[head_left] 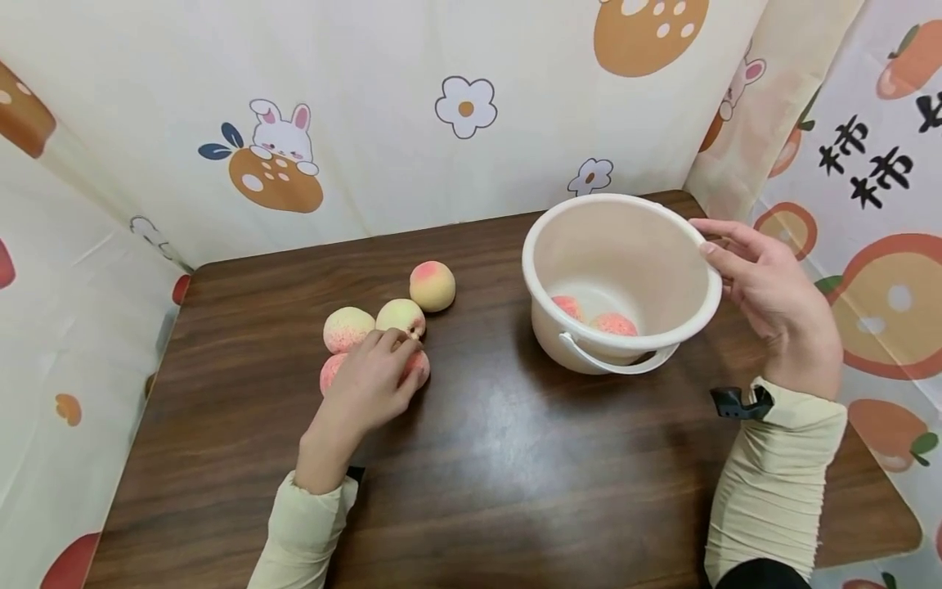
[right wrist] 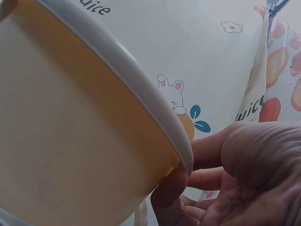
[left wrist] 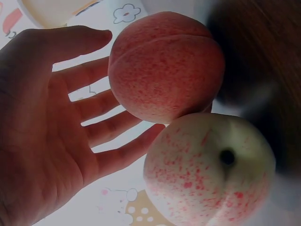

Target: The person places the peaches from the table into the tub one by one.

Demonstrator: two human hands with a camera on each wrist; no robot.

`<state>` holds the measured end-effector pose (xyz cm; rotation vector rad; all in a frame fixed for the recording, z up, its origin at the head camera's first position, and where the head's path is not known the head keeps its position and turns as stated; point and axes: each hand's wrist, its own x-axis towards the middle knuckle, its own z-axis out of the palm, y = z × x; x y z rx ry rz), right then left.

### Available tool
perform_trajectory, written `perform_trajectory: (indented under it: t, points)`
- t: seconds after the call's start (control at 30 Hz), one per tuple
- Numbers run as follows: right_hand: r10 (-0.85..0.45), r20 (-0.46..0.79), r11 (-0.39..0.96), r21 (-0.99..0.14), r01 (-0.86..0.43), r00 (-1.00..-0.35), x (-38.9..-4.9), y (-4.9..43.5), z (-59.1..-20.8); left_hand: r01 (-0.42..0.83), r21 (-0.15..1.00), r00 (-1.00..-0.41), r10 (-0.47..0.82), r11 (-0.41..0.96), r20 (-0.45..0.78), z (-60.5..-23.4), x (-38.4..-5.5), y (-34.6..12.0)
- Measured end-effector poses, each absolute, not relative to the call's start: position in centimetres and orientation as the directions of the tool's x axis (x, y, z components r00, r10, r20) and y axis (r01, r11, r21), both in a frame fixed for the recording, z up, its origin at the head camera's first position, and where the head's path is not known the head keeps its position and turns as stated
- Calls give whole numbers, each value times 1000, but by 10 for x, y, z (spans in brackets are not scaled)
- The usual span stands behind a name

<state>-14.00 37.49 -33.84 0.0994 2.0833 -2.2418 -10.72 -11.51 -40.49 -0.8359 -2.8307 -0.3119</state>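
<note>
Left hand (head_left: 368,375), fingers loosely spread, meets 1 peach (left wrist: 167,70) at left, grip unclear; right hand (head_left: 776,282) pinches the bucket (head_left: 625,245) rim at right; slack fingers could let the peach roll into neighbouring peaches (head_left: 347,330).

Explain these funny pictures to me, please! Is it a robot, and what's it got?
No robot here: these are a person's own two hands. The widest picture comes from a camera worn on the head, looking down. The other two come from little cameras, one on each wrist, looking at that hand.

On the brown table I can see five peaches and a white bucket, with two more peaches inside. The right hand has its fingers pinching the bucket's rim. The left hand reaches around a pink peach, but I can't tell whether it's gripping.
</note>
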Motion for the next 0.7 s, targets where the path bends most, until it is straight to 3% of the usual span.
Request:
perform_trajectory:
  t: [0.57, 0.7]
  points:
    - [-20, -96, -70, -993, 97, -995, -140, 373, -341, 533, 255, -845, 522, 807, 116, -415, -97, -111]
    - [-6, -106, -51, -993, 106, -994, -139, 373, -339, 547, 222, -837, 535, 807, 118, -416, -96, -108]
